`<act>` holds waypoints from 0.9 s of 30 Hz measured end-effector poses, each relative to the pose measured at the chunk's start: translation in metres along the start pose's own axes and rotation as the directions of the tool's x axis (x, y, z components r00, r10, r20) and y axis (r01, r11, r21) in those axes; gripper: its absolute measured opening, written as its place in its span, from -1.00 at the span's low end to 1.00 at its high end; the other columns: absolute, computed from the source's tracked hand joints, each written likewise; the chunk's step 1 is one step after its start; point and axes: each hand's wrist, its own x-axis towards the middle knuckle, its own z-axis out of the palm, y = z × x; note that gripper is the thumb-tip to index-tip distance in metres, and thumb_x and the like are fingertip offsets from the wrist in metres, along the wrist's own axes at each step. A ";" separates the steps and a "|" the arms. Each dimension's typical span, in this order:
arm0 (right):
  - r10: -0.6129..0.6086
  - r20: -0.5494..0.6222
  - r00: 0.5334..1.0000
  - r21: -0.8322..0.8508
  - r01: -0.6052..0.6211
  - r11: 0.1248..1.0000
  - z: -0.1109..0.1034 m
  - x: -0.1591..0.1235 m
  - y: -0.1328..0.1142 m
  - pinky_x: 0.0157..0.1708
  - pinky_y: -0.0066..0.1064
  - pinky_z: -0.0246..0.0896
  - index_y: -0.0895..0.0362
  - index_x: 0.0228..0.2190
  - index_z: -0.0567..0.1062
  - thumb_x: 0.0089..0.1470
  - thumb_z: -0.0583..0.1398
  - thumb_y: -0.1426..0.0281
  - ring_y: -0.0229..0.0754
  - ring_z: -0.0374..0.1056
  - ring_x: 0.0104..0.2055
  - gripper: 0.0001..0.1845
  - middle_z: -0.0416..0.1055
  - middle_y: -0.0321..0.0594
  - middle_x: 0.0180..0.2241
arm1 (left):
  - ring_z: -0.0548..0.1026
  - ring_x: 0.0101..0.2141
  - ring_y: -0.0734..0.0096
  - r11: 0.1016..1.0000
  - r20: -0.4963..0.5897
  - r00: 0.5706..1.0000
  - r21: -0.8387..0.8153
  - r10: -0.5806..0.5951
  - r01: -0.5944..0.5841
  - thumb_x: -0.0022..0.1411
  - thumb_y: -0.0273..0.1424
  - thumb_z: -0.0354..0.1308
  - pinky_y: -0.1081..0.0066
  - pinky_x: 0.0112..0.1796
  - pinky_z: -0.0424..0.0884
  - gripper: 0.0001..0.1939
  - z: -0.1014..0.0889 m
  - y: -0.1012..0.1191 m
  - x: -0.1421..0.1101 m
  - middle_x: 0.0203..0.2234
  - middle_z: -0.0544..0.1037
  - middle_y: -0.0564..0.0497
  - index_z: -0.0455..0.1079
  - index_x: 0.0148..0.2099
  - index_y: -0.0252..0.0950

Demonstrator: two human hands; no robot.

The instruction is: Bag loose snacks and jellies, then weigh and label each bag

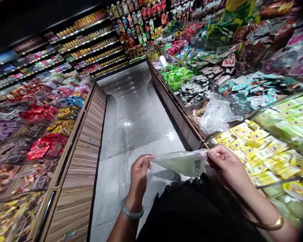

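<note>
A clear plastic bag [179, 162] with small dark-blue print is stretched taut between my two hands, over the aisle floor. My left hand [140, 169] pinches one corner of it between thumb and fingers. At the opposite end my right hand [226, 164] grips the other corner, close to the yellow packets [244, 134] in the right-hand display. The bag hangs in a thin triangle and looks flat, with nothing visible inside. A crumpled heap of clear plastic bags [218, 112] lies in a compartment just beyond my right hand.
On the right, a long wooden display bin [189, 131] holds green packets [176, 76], teal packets [257, 87] and other snacks. A wooden candy counter [75, 181] with red packets [46, 147] runs along the left. Grey tiled floor [131, 127] lies between them. Stocked shelves [91, 43] line the back.
</note>
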 end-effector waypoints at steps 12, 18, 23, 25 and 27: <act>0.136 -0.112 0.984 0.202 -0.112 0.973 0.128 -0.142 0.067 -0.50 -0.52 0.37 0.05 -0.50 0.48 -0.10 0.48 0.19 -0.27 0.44 -0.44 -0.67 0.55 -0.29 -0.45 | 0.36 0.24 -0.01 0.923 0.458 0.867 -0.212 -0.197 0.322 0.28 -0.05 0.22 0.03 0.30 0.09 -0.57 -0.149 -0.022 -0.077 0.07 0.59 -0.22 0.62 -0.03 -0.26; 0.137 0.006 0.991 0.232 -0.135 0.963 0.152 -0.200 0.086 -0.53 -0.59 0.19 0.11 -0.49 0.46 -0.02 0.45 0.21 -0.37 0.34 -0.53 -0.67 0.52 -0.32 -0.53 | 0.59 -0.11 0.21 0.550 0.373 0.843 -0.640 -0.388 0.537 0.23 -0.07 0.30 0.21 0.02 0.42 -0.66 -0.161 -0.013 -0.130 -0.33 0.66 -0.06 0.49 -0.30 -0.27; 0.149 0.129 0.980 0.143 -0.167 0.976 0.153 -0.263 0.108 -0.40 -0.49 0.27 0.10 -0.47 0.46 0.05 0.39 0.17 -0.29 0.43 -0.44 -0.68 0.58 -0.27 -0.47 | 0.10 -0.63 0.61 0.708 0.436 0.834 -0.467 -0.338 0.531 0.31 0.02 0.15 0.54 -0.51 0.16 -0.48 -0.164 -0.004 -0.180 -0.68 0.10 0.22 0.20 -0.49 -0.28; 0.146 0.140 0.979 0.113 -0.162 0.980 0.144 -0.289 0.115 -0.30 -0.43 0.32 0.09 -0.44 0.46 0.07 0.38 0.16 -0.24 0.47 -0.37 -0.70 0.59 -0.26 -0.43 | 0.07 -0.59 0.62 0.796 0.488 0.821 -0.348 -0.298 0.496 0.29 0.01 0.18 0.54 -0.53 0.08 -0.49 -0.165 -0.002 -0.208 -0.62 0.11 0.21 0.19 -0.45 -0.28; 0.139 0.130 0.982 0.107 -0.154 0.982 0.131 -0.314 0.120 -0.27 -0.38 0.33 0.08 -0.43 0.43 0.07 0.37 0.15 -0.22 0.48 -0.36 -0.69 0.57 -0.29 -0.43 | 0.14 -0.54 0.62 0.851 0.549 0.785 -0.229 -0.289 0.473 0.17 -0.10 0.36 0.55 -0.49 0.12 -0.58 -0.165 -0.001 -0.239 -0.54 0.18 0.21 0.26 -0.32 -0.28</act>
